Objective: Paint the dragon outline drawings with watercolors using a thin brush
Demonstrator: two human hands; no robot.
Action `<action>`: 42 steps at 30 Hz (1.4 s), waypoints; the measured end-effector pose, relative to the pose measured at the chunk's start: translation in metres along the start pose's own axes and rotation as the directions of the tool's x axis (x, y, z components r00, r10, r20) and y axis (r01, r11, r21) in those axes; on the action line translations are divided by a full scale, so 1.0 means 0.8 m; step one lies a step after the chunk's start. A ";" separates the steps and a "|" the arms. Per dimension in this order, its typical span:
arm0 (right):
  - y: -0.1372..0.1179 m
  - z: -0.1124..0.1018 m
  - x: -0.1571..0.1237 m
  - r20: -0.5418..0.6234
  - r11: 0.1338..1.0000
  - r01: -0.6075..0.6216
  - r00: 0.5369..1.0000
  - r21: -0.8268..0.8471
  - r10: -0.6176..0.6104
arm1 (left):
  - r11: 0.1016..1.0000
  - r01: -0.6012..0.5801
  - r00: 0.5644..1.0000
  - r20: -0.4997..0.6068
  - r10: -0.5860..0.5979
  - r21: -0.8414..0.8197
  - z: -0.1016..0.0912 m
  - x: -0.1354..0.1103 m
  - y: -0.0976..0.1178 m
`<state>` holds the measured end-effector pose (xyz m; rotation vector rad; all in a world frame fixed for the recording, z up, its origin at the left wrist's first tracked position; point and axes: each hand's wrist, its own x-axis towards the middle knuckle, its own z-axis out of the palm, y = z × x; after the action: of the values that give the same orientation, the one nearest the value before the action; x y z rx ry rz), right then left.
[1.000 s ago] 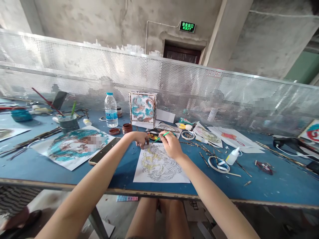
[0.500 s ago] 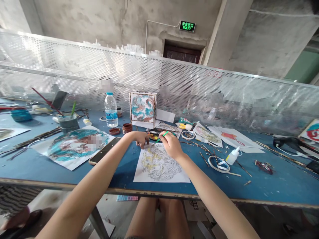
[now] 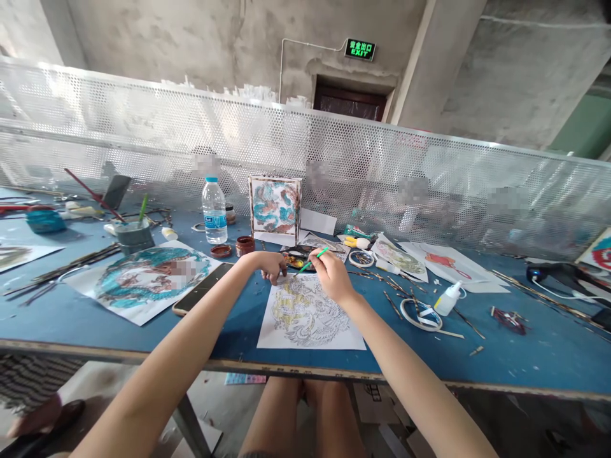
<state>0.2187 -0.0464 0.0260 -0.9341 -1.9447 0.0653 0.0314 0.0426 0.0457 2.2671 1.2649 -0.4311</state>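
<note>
My right hand (image 3: 330, 273) is closed around a slim green paintbrush (image 3: 319, 254), whose tip points down at the upper edge of a line drawing (image 3: 312, 318). Yellow paint covers the drawing's upper left part; the rest is black lines on white paper. With fingertips apart and bent downward, my left hand (image 3: 271, 266) rests at the sheet's top left corner. Just behind both hands lies a dark palette (image 3: 294, 256) with yellow paint, partly hidden by them.
A water bottle (image 3: 214, 213), an open brown paint jar (image 3: 245, 245) and a framed picture (image 3: 275, 207) stand behind. To the left are a phone (image 3: 203, 292), a painted sheet (image 3: 119, 280) and a brush cup (image 3: 133, 236). Tape (image 3: 421, 315) and a glue bottle (image 3: 447, 299) sit right.
The brush has tilted lower in my right hand, its tip still near the top of the drawing. My left hand stays at the sheet's corner. The whole view has shifted very slightly.
</note>
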 end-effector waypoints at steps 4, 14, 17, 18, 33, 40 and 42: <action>0.003 -0.003 0.002 0.013 0.999 -0.041 0.999 0.010 0.040 | 1.000 0.001 1.000 0.000 -0.001 0.006 -0.001 -0.001 0.001; 0.009 -0.007 0.004 -0.011 0.999 -0.050 0.999 -0.005 0.050 | 1.000 -0.004 1.000 -0.001 0.004 -0.013 -0.001 -0.001 0.000; 0.024 -0.016 0.007 -0.137 0.993 -0.078 0.988 -0.084 0.066 | 1.000 0.004 1.000 -0.004 -0.004 -0.026 0.000 0.000 -0.002; 0.030 -0.019 0.008 -0.177 0.992 -0.098 0.981 -0.078 0.083 | 1.000 0.005 1.000 -0.005 -0.005 -0.029 0.000 0.001 -0.002; 0.040 0.000 0.001 -0.014 0.998 -0.056 0.998 0.015 0.056 | 1.000 0.004 1.000 0.003 -0.004 -0.019 0.000 -0.002 0.004; 0.021 -0.012 -0.004 -0.101 0.998 -0.010 0.995 0.069 0.017 | 1.000 0.008 1.000 -0.002 -0.008 -0.014 -0.001 0.003 0.000; 0.019 -0.010 -0.004 -0.054 0.997 0.000 0.999 0.075 0.004 | 1.000 0.008 1.000 -0.004 -0.008 -0.014 -0.001 0.004 -0.002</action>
<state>0.2345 -0.0400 0.0214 -0.8792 -1.8788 0.1123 0.0318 0.0456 0.0441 2.2531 1.2758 -0.4195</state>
